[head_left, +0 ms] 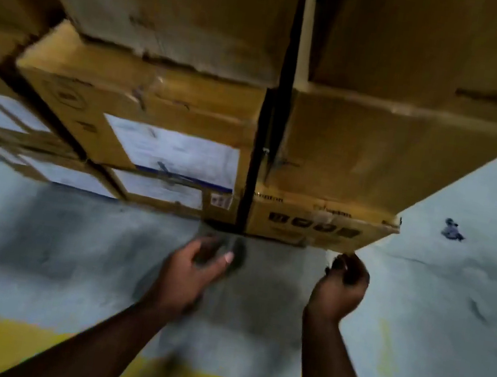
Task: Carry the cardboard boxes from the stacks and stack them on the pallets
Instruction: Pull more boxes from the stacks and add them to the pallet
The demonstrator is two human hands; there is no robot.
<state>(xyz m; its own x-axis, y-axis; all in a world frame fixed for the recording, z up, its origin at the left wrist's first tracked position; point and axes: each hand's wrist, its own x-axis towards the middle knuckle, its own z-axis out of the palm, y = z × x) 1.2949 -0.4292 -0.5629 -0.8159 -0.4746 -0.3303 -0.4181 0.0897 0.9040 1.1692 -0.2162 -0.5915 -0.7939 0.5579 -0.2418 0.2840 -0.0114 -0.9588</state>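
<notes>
Tall stacks of brown cardboard boxes fill the upper half of the head view. The right stack (374, 155) ends in a low box with black print (316, 224) near the floor. The left stack (144, 101) carries white labels (175, 151). A dark gap (258, 157) separates the two stacks. My left hand (197, 264) hovers just below the gap, fingers apart, holding nothing. My right hand (343, 280) is curled, its fingertips at the lower right corner of the printed box; whether it grips the edge is unclear. No pallet is in view.
Grey concrete floor (71, 242) lies under my arms, with a yellow painted line (8, 343) near the bottom edge. A small dark scrap (452, 230) lies on the floor to the right of the stacks. More boxes (4, 22) stand at the far left.
</notes>
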